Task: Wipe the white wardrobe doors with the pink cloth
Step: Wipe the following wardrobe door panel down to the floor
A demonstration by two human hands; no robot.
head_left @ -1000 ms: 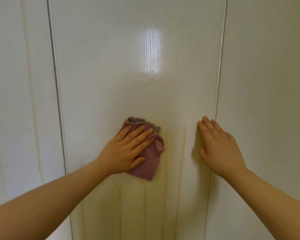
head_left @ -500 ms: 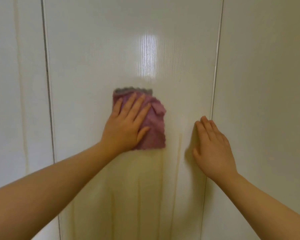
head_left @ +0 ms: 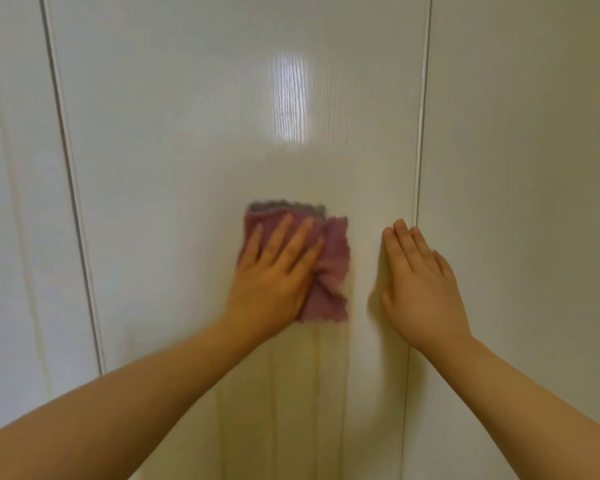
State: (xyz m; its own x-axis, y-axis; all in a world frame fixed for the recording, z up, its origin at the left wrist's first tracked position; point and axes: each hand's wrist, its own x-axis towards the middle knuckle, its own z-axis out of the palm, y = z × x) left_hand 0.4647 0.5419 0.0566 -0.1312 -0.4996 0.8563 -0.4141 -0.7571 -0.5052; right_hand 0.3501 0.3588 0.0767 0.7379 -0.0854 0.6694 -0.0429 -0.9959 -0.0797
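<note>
Pressing the straight, spread fingers point(head_left: 282, 234) of our left hand point(head_left: 271, 282) onto the pink cloth point(head_left: 333, 259), we held it flat against the middle wardrobe door point(head_left: 170, 133); our right hand point(head_left: 420, 285), fingers together and straight, lay flat just beside the door seam point(head_left: 420, 133).

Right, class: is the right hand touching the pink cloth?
Apart. The head view shows bare white door between the right hand and the pink cloth, which the left hand presses.

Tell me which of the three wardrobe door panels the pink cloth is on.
The middle panel: the left hand presses the pink cloth flat on it. The left panel and right panel bear none.
</note>
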